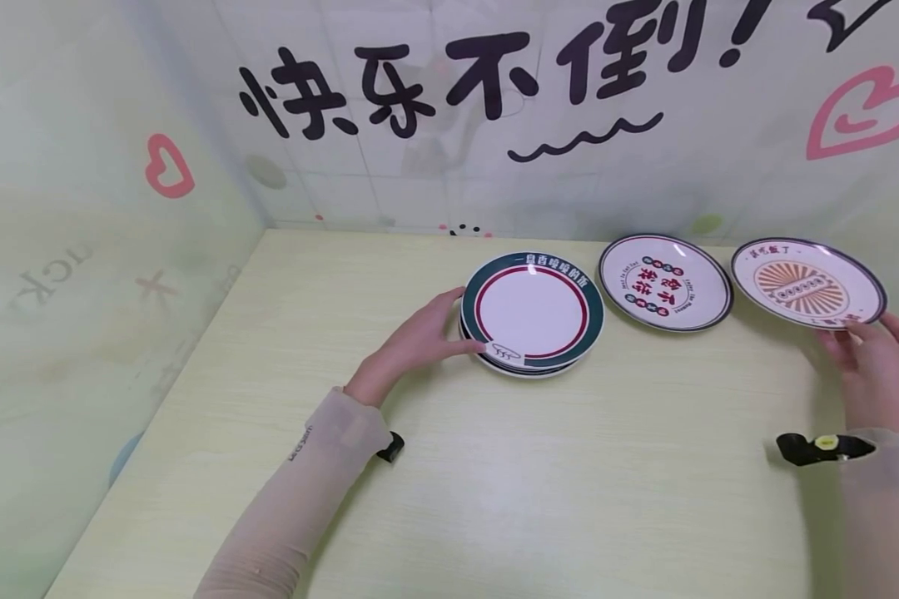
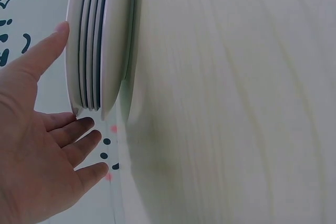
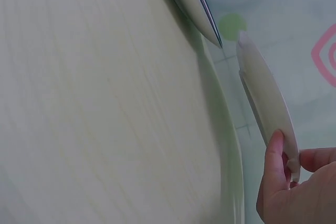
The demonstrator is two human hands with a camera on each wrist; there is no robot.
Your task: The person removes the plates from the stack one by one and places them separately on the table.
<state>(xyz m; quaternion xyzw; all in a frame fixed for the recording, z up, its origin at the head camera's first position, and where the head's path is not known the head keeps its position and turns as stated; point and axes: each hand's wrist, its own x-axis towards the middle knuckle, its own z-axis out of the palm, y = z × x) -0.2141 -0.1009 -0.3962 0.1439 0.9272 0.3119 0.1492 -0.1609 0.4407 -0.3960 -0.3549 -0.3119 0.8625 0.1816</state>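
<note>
**Plate (image 1: pixel 809 283) pinched by right hand (image 1: pixel 880 362) above tabletop (image 1: pixel 607 466)**

Glossy and white, the plate is raised near the wood-grained tabletop's back edge, toward the right. Its disc being round, direction is given by its sunburst face, turned upward. The left rim of a stack (image 1: pixel 532 312) is touched by the left hand (image 1: pixel 427 333), fingers spread. Between them, a second plate (image 1: pixel 665 283) is seen. The stack's layered rims are shown edge-on from the left wrist; the held plate's pale underside, from the right.

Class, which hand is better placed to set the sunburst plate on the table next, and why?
Probably the right hand: it already pinches the sunburst plate above the table. The left hand is at the stack, beyond the middle plate.
</note>
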